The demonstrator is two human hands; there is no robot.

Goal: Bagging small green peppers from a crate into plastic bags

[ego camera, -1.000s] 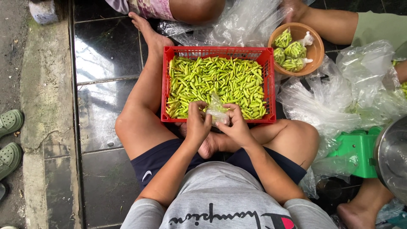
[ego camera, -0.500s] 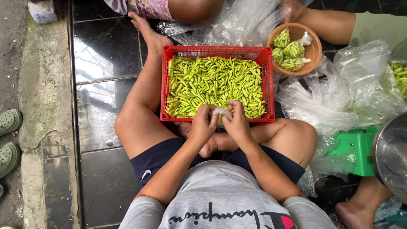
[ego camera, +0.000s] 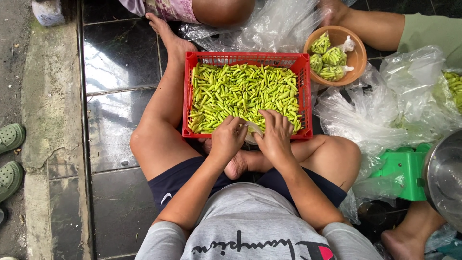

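A red plastic crate (ego camera: 186, 91) full of green chillies (ego camera: 240, 91) rests between my legs on the dark tiled floor. My left hand (ego camera: 227, 138) and my right hand (ego camera: 274, 132) meet at the crate's near edge. Between them they hold a small clear plastic bag (ego camera: 251, 131), which is mostly hidden by my fingers. Both hands lie over the chillies at the near rim.
An orange bowl (ego camera: 357, 57) with tied bags of chillies sits at the upper right by another person's arm. Clear plastic sheets (ego camera: 385, 110), a green stool (ego camera: 402, 171) and a metal bowl (ego camera: 445, 175) are on the right. Green sandals (ego camera: 9, 154) lie far left.
My hands with the small bag have moved forward, from just in front of the crate to over its near edge and the chillies.
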